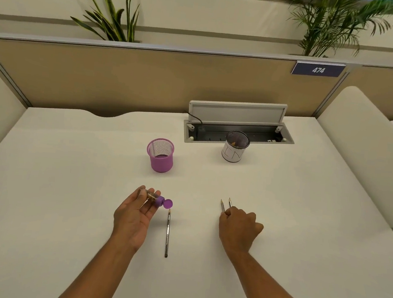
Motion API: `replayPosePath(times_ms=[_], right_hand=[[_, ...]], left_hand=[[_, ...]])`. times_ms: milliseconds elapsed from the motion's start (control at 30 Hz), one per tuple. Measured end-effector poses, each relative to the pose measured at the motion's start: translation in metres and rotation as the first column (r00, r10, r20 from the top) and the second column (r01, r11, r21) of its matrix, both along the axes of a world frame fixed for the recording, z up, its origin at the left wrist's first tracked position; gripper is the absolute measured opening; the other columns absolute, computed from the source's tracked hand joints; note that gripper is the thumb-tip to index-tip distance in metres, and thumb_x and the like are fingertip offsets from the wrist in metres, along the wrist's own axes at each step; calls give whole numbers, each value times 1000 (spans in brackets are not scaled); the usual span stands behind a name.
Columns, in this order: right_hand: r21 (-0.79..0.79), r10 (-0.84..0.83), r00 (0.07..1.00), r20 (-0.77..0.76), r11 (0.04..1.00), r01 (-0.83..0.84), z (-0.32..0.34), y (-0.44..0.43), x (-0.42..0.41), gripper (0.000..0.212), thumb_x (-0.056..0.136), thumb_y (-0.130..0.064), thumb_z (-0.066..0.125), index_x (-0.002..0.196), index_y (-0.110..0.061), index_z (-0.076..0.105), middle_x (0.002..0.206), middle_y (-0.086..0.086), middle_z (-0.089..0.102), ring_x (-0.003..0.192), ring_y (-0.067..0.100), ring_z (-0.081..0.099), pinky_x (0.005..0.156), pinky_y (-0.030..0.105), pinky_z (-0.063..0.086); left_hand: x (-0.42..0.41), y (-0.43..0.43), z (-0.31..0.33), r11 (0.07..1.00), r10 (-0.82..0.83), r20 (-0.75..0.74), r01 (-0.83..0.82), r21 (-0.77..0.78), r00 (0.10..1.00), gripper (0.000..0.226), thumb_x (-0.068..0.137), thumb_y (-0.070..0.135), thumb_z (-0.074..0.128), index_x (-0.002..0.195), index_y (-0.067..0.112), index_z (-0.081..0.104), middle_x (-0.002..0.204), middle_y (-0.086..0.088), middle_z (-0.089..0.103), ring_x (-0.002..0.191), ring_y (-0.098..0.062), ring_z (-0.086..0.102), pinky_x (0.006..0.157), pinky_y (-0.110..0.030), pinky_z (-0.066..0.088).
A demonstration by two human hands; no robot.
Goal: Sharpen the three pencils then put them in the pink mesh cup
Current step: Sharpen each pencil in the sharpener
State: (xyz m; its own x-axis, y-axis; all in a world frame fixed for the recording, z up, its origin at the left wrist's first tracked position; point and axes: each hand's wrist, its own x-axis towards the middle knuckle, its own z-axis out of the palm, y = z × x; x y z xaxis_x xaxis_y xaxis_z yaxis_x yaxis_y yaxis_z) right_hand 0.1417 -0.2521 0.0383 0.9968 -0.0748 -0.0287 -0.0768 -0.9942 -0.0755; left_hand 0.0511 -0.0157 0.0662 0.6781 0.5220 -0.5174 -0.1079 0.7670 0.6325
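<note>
My left hand (pixel 133 217) lies palm up on the white desk and holds a clear pencil sharpener with a purple cap (pixel 159 199) flipped open. Just to its right a dark pencil (pixel 167 233) lies on the desk, tip pointing away from me. My right hand (pixel 239 228) rests knuckles up and is closed over two pencils (pixel 225 205); only their pointed tips stick out beyond the fingers. The pink mesh cup (pixel 160 155) stands upright beyond my left hand, with nothing visible inside.
A black mesh cup wrapped in white paper (pixel 234 147) stands at the back right, next to an open cable tray (pixel 238 132) with its lid raised. A beige partition (pixel 149 80) closes the desk's far side. White side panels flank the desk.
</note>
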Motion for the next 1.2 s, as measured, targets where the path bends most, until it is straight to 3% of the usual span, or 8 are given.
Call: replayPosePath(times_ms=[267,467,600,667,800,900,1067,1200], right_hand=[[-9,9,1000,-12,1000,-9,-7,-1,3,20,91,-42,56,84,-30,71,70,-10,64,86,19,49,70,36,27],[183,35,988,153,981,-63,-10,4,-4,10,80,-35,78,79,-27,72,67,-8,65,82,23,52,70,35,21],[233,111,979,168,961,-149,-5,30,-21,14,79,-43,76,74,-31,71,62,-11,63,80,19,53,69,35,21],[298,140,982,124,939,-171,-5,43,-30,18,82,-51,70,79,-33,69,63,-12,64,84,17,55,70,35,21],[466,217,969,-118,874,-139,-8,72,-50,31,81,-66,57,82,-35,59,70,-17,60,94,13,53,75,37,21],[442,285,934,-215,881,-167,-10,83,-64,39,77,-72,55,81,-32,57,80,-17,62,96,15,54,78,40,27],[308,332,900,-282,920,-243,-10,91,-75,50,81,-74,56,102,-28,61,97,-8,69,103,20,53,85,44,34],[277,335,896,-291,926,-257,-8,93,-76,39,92,-60,54,107,-25,63,102,-4,70,108,22,52,84,43,33]], left_hand=[[1,-3,2,1000,-4,-4,4,-6,1000,27,105,5,61,131,-1,63,119,-21,73,98,-34,82,77,-39,68],[1,-4,3,1000,1,-9,-1,-6,1000,29,105,6,61,133,-1,62,120,-22,72,101,-35,80,75,-38,68],[1,-2,4,1000,19,-8,-19,-14,1000,33,105,5,61,137,-3,60,117,-21,73,95,-33,82,75,-38,68],[1,-2,4,1000,26,-14,-26,-11,1000,34,105,6,62,137,-3,60,118,-21,74,95,-33,82,74,-38,68],[0,-2,5,999,43,-9,-43,-6,999,32,105,6,62,136,-2,61,119,-23,74,93,-32,83,72,-37,68],[-3,-2,4,998,55,-16,-55,-7,998,31,104,6,63,135,-1,62,120,-24,74,94,-33,83,71,-36,68],[-8,1,1,998,62,-34,-62,-8,998,29,104,7,63,132,0,64,124,-25,73,95,-33,83,71,-37,68],[-10,2,-1,998,64,-46,-64,-4,997,26,104,7,63,130,2,65,127,-26,72,94,-33,83,71,-37,68]])
